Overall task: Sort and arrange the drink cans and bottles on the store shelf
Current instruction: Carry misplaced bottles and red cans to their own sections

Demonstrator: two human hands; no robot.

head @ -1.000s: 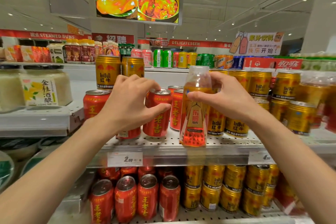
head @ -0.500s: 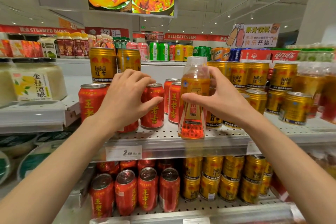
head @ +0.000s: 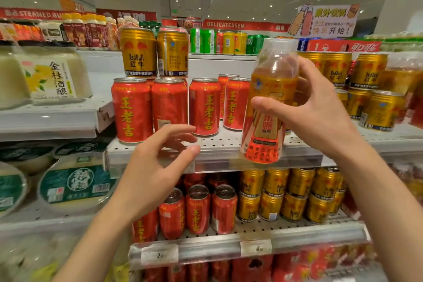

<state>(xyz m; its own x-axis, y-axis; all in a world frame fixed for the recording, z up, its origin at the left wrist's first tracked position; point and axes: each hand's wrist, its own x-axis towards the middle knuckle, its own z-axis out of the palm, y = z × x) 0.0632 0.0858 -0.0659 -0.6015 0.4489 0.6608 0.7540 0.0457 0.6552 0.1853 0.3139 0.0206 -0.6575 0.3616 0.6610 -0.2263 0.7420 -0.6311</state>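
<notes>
Bottle [head: 267,103] first: we have it in our right hand [head: 320,114], thumb across the front of the label and fingers wrapped behind its upper body, just under the clear cap. It hangs off the shelf [head: 219,144], its base level with the front edge and a little out from it. To the left of our grip stand the red cans [head: 169,105] in a row, with two gold cans [head: 155,52] stacked on top of the leftmost ones. To the right of the grip, and behind it, more gold cans are crowded in rows.

Our left hand [head: 160,167] holds nothing; the fingers are spread and loosely curled, low and in front of the red cans, touching none of them as far as we can tell.

We judge the bottle to be full, so fairly heavy for its size, with thin plastic walls that would give under a hard squeeze. The shrink label looks smooth and may slide a little in the palm. A hold round the wide upper body, as we have now, seems safe. The narrower shoulder under the cap would give less to bear on. Setting it down calls for a bare spot on the shelf, and the nearest one shows just below and left of our grip, beside the last red can.
</notes>
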